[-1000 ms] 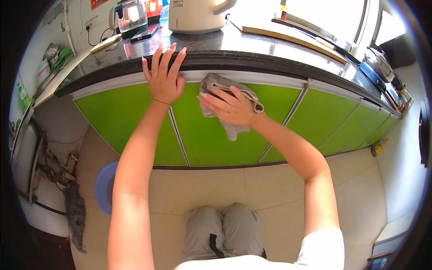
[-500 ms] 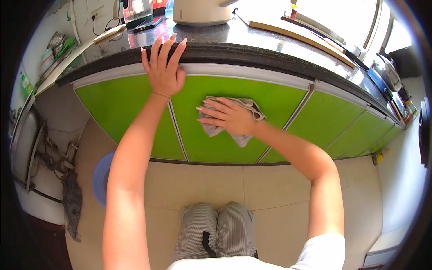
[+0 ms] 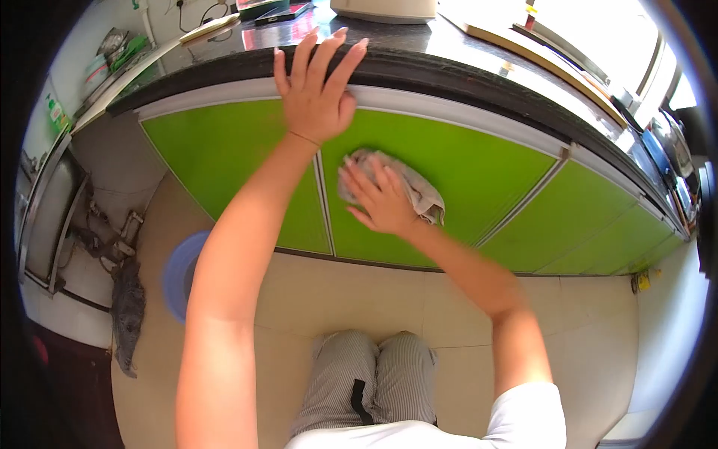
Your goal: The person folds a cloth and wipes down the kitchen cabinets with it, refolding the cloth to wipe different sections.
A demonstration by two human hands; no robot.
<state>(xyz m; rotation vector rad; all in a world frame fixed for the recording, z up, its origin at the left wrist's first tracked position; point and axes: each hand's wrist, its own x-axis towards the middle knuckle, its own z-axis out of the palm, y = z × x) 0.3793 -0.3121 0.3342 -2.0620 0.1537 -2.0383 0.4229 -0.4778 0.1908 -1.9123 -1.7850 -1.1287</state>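
My right hand [image 3: 383, 200] presses a crumpled grey cloth [image 3: 420, 193] flat against a green cabinet door [image 3: 479, 161]. Its fingers are spread over the cloth and point up and left, slightly blurred. Higher up and to the left, my left hand [image 3: 315, 101] is open, its fingers spread on the front edge of the dark stone countertop [image 3: 441, 63]. Nothing is in that hand. The cloth lies just right of the metal strip [image 3: 324, 206] between two doors.
On the floor at the left stands a blue basin [image 3: 176, 277], partly behind my left arm. A rice-coloured appliance [image 3: 385, 9] and a dark flat object [image 3: 282, 14] sit on the counter. Pipes [image 3: 123, 239] run under the sink at far left.
My right hand has slid the cloth left across the door, towards the metal strip, and its fingers have turned upward. My left hand keeps its place on the counter edge. The view has shifted.
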